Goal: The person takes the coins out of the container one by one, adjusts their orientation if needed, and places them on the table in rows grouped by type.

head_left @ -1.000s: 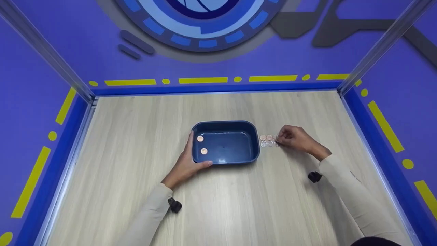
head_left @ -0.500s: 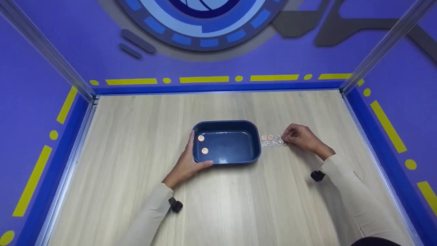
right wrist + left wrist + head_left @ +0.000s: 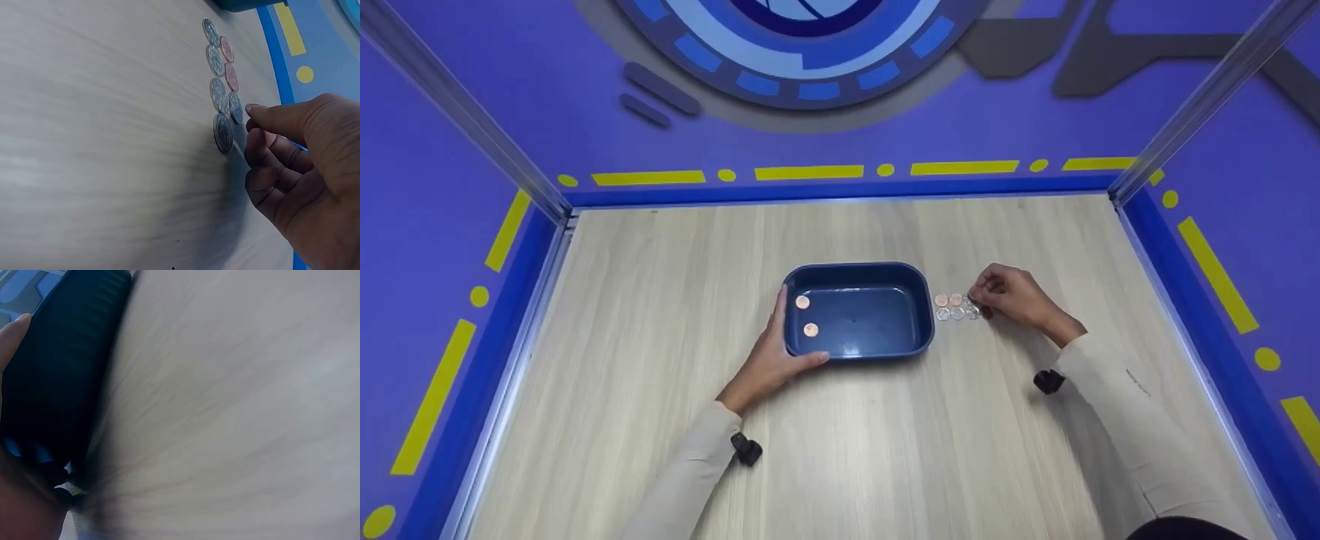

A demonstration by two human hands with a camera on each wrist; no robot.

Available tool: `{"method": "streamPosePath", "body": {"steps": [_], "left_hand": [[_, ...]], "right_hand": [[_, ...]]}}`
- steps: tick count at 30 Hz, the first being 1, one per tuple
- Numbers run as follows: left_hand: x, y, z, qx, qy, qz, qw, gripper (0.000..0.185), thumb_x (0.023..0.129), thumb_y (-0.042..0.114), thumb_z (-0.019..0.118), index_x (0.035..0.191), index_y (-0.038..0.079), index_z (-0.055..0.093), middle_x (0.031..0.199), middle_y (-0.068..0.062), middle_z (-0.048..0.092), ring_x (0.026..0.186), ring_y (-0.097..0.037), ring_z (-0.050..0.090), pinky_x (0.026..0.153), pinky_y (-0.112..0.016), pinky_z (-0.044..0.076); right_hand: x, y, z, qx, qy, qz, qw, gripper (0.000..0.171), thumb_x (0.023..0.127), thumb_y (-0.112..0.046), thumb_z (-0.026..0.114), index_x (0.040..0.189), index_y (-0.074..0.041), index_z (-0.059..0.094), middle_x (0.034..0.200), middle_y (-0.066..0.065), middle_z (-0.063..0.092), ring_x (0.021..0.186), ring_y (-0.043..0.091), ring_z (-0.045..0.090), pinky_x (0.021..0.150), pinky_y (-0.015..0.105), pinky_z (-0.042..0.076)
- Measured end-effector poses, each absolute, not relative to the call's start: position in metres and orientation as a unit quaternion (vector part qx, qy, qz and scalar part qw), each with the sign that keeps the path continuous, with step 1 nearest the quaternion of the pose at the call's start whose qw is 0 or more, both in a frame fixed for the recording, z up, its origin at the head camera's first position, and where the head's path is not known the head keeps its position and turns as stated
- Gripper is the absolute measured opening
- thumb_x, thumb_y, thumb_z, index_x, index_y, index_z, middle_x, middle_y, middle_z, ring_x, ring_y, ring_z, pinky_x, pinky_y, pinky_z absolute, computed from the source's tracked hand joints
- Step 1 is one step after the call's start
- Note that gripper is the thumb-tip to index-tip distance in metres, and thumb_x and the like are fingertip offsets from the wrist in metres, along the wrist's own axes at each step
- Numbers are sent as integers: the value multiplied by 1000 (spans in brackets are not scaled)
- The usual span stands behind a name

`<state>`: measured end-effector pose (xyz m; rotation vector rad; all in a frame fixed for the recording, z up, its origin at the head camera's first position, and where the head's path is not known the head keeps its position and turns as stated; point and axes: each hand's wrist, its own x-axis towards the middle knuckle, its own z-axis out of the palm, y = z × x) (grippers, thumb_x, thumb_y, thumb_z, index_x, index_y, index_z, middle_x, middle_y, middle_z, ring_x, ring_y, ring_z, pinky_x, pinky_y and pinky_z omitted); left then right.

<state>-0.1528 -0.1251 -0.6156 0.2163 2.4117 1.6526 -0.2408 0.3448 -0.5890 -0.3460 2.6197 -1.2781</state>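
My left hand [image 3: 770,362] grips the left end of a dark blue rectangular container [image 3: 928,315], thumb on the front rim and fingers along the left side. Inside it lie two copper coins [image 3: 811,330]. Just right of the container, several coins lie on the table in two rows: two copper coins [image 3: 231,76], the rest silver coins [image 3: 219,95]. Close over the right end of these rows is my right hand [image 3: 1014,296], thumb tip against the curled fingers. In the right wrist view its fingertips stand apart from the coins; whether they pinch a coin is hidden.
The light wooden table [image 3: 660,300] extends around the container. Blue-purple panels [image 3: 810,150] with yellow marks wall it at the back and both sides. A small black device [image 3: 747,448] sits at the left sleeve, another black device [image 3: 1048,381] at the right.
My right hand moved right along the coins, baring more of the rows, then came back slightly left and away from me. The left hand and container stay in place.
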Motion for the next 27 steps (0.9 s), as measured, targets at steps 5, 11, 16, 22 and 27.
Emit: {"method": "streamPosePath", "body": {"steps": [5,11,16,22,27], "left_hand": [[-153,-126,-617,74,819,560,101,139,84,38,98,178,36,-4,184,-11,13,163,-35,28,131,-59,23],[-154,-126,-618,76,818,561,104,139,84,40,97,178,37,-5,184,-9,11,163,-33,27,131,-57,23],[-153,-125,-618,74,817,561,106,138,86,36,97,177,39,-6,185,-7,9,166,-32,22,132,-58,20],[-153,-124,-617,72,821,557,107,138,85,36,97,177,39,-6,185,-6,9,165,-32,24,131,-57,22],[-153,-124,-616,70,823,553,106,139,85,37,97,178,38,-6,185,-6,10,164,-33,26,131,-57,24]], "right_hand": [[-244,338,-593,-120,880,-447,104,12,105,-8,77,107,3,73,93,18,75,71,22,66,60,23,52],[-244,337,-598,-113,873,-461,110,16,105,-11,77,109,4,73,92,22,75,69,20,64,59,24,51],[-240,340,-595,-96,875,-458,121,20,107,-12,75,114,7,71,97,26,76,78,31,69,64,29,56],[-236,344,-592,-102,873,-463,113,18,105,-11,77,111,5,72,95,24,76,76,30,71,64,27,55],[-237,339,-592,-112,864,-478,111,17,104,-10,79,109,5,74,95,24,76,73,26,67,61,24,52]]}}
